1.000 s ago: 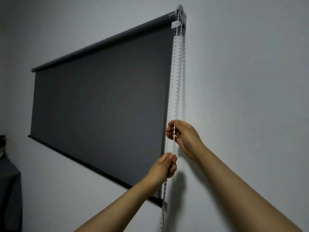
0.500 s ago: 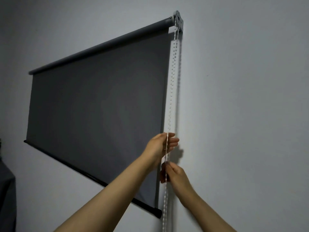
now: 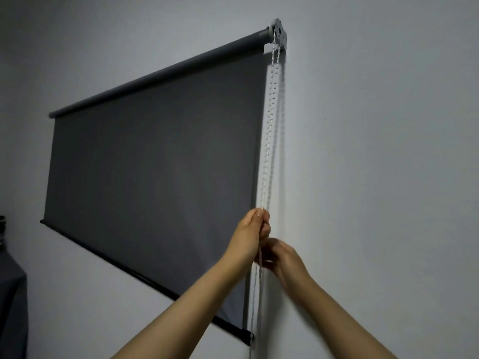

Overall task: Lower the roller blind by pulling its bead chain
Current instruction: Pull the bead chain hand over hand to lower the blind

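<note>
A dark grey roller blind (image 3: 155, 177) hangs on the wall, its tube at the top and its black bottom bar (image 3: 145, 277) low down. The white bead chain (image 3: 269, 125) drops as two strands from the bracket (image 3: 279, 35) at the blind's right end. My left hand (image 3: 251, 234) is closed on the chain, pinching it at the top of the fist. Just below and to the right, my right hand (image 3: 282, 257) grips the chain too, partly hidden behind the left one. Below the hands the chain runs on down past the bar's end.
The plain pale wall (image 3: 375, 164) fills the right side. A dark grey object (image 3: 11, 294) stands at the left edge, below the blind's bottom corner.
One second ago the right hand held the chain above the left. The left has since gone up above it and the right dropped below; the left fist has tightened and both hands sit close together.
</note>
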